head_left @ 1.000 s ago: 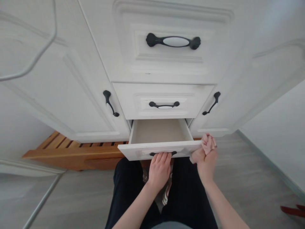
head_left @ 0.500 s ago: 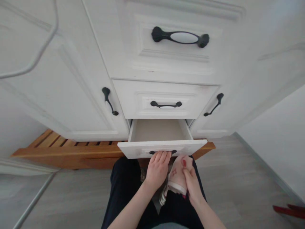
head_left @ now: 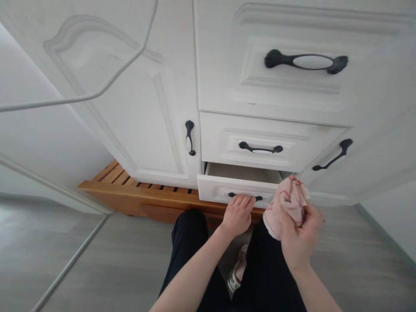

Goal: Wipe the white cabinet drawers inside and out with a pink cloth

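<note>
The person's left hand (head_left: 239, 214) is curled over the black handle (head_left: 259, 198) of the partly pulled-out bottom white drawer (head_left: 211, 189). The right hand (head_left: 300, 242) clamps a crumpled pink cloth (head_left: 287, 200) by the drawer's right end; whether cloth and drawer touch is unclear.

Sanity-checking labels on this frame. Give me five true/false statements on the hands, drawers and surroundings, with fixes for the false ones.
1. The left hand has its fingers on the handle of the bottom drawer. True.
2. The right hand is holding nothing. False: it holds a pink cloth.
3. The middle drawer is pulled out further than the bottom drawer. False: the middle drawer is shut; the bottom one is partly open.
4. A slatted wooden base shows below the cabinet door at the picture's left. True.
5. The floor is bright red. False: it is grey.
</note>
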Demonstrator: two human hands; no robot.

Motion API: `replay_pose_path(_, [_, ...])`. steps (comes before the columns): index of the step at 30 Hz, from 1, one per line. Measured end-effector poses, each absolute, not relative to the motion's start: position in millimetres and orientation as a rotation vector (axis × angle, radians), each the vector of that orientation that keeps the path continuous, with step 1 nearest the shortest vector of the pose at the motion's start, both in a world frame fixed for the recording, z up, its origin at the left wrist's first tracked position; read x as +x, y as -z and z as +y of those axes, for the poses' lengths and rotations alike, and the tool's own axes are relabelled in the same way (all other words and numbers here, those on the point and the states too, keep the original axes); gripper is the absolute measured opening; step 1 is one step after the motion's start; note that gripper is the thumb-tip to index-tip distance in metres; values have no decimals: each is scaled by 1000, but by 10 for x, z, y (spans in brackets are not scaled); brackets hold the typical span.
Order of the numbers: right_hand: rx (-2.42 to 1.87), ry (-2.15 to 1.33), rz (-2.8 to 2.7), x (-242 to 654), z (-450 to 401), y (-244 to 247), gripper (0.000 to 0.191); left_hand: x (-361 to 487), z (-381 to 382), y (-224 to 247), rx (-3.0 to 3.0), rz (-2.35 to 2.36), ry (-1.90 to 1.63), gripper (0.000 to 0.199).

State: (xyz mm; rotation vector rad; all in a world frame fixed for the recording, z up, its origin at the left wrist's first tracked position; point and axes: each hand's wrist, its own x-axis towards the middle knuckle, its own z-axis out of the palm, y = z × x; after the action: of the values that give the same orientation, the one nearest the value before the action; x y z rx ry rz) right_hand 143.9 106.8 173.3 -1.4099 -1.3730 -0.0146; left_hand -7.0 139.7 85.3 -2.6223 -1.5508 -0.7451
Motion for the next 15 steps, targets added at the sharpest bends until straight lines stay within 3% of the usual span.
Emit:
replay_pose_path(8, [-1465, 89, -1437, 1433, 1686, -1331, 55, 62, 1224, -553, -2301, -1711, 683, 67])
replay_pose_path(15, [-1400, -53, -1837, 526, 1927, -1289, 60, 133, 1548, -355, -2405, -1876, 764, 57])
